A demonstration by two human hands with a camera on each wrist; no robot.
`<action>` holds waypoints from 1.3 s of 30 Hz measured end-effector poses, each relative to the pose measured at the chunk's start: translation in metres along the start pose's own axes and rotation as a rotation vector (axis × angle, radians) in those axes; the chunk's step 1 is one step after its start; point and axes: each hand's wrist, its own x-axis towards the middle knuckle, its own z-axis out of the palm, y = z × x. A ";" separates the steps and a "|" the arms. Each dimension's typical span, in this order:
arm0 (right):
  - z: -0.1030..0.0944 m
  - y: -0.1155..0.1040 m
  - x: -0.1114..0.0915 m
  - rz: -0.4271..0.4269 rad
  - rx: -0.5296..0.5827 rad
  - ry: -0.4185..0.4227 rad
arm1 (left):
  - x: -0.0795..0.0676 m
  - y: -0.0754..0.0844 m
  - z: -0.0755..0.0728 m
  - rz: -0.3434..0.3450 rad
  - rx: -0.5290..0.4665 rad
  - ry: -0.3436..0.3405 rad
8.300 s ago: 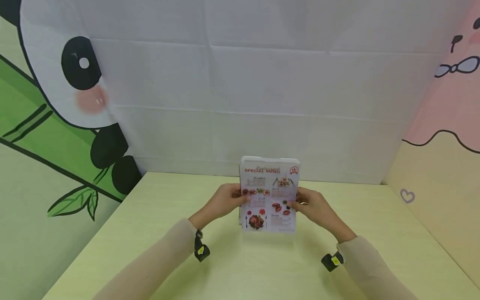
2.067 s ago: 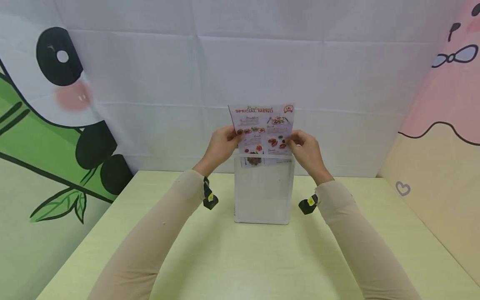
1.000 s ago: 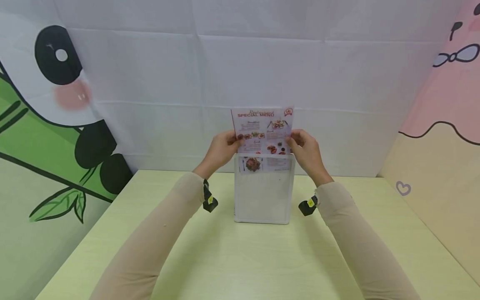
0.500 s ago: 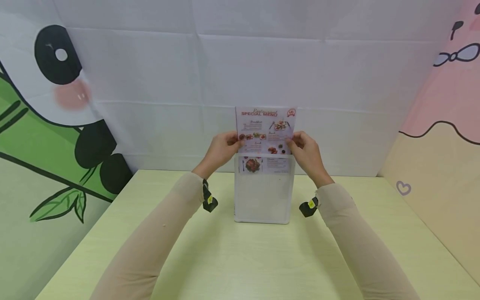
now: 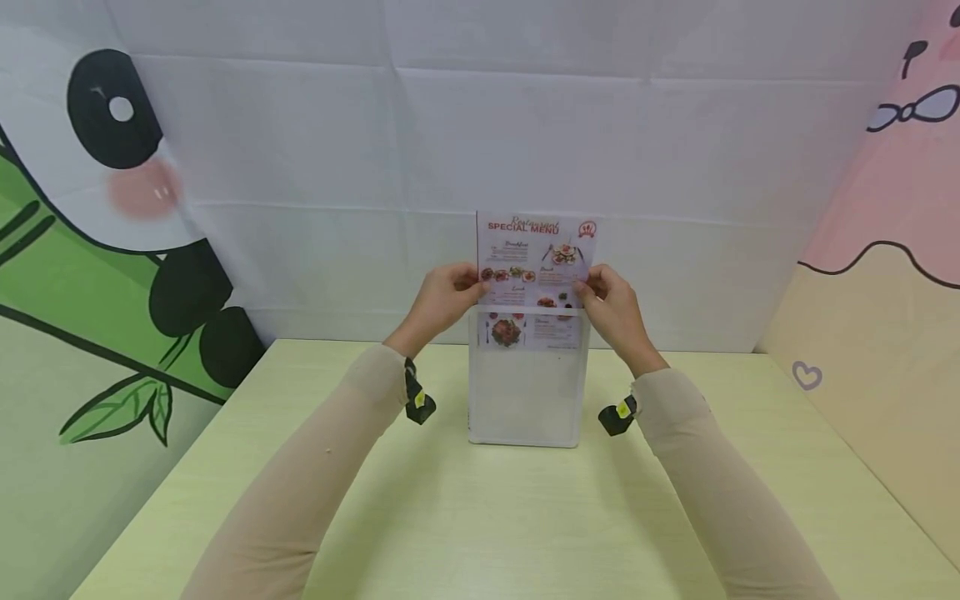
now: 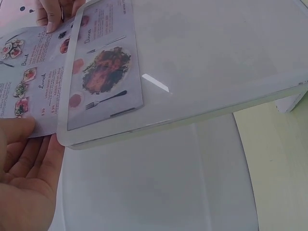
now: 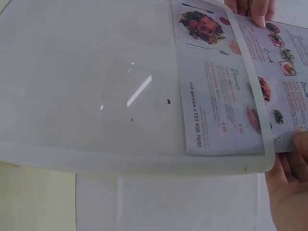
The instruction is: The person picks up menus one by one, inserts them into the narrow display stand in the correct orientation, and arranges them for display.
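A white wall [image 5: 517, 142] stands behind the desk [image 5: 465, 525], whose top spreads out on both sides and in front of a clear holder [image 5: 525, 396]. That holder stands in the same spot as a second ago; the menu [image 5: 536, 254] is what has changed. Its upper part leaned to the left then, and now it is nearly upright, its lower edge slightly deeper, which likely leaves it better lined up with the holder's sides. The menu's lower part shows behind the clear front, while the larger part sticks out above the top rim [image 7: 252, 72], with room overhead. Little slack shows at either side, so a fresh tilt could make it catch. The left hand [image 5: 438, 298] pinches the menu's left edge just above the rim; the right hand [image 5: 617, 307] pinches the right edge likewise.
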 end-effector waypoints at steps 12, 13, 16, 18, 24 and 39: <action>-0.001 0.002 -0.002 -0.009 0.015 -0.020 | -0.001 0.001 0.001 -0.007 -0.026 0.006; -0.001 0.002 -0.002 -0.012 0.014 -0.021 | -0.001 0.002 0.001 -0.009 -0.028 0.005; -0.001 0.003 -0.002 -0.021 0.011 -0.021 | -0.001 0.002 0.001 -0.013 -0.029 0.005; -0.002 0.003 -0.002 -0.022 0.008 -0.023 | -0.002 0.002 0.002 -0.013 -0.027 0.004; -0.003 0.001 -0.003 -0.024 0.020 -0.036 | -0.002 0.003 0.002 -0.012 -0.023 0.007; -0.006 0.000 -0.003 0.012 0.058 -0.080 | -0.004 0.000 0.005 -0.010 -0.040 0.011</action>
